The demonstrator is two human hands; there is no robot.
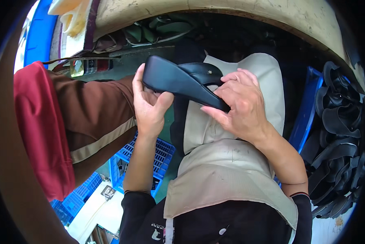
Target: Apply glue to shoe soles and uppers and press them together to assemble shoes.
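Note:
A black sandal (172, 79) with crossed straps and a small metal stud is held up over my lap, its sole side-on. My left hand (150, 107) grips the thicker heel end, thumb on the near side and fingers behind it. At the toe end my right hand (241, 103) is closed around the front of the sole and the strap edge, and its fingertips are partly hidden. Below the sandal a beige apron (227, 171) covers my lap.
A pale worktable edge (247, 9) curves across the top. To the right, a blue crate (306, 110) stands beside a heap of black straps (339, 118). Another person's brown-clad leg (97, 103) is close on my left, with a blue plastic crate (162, 156) under it.

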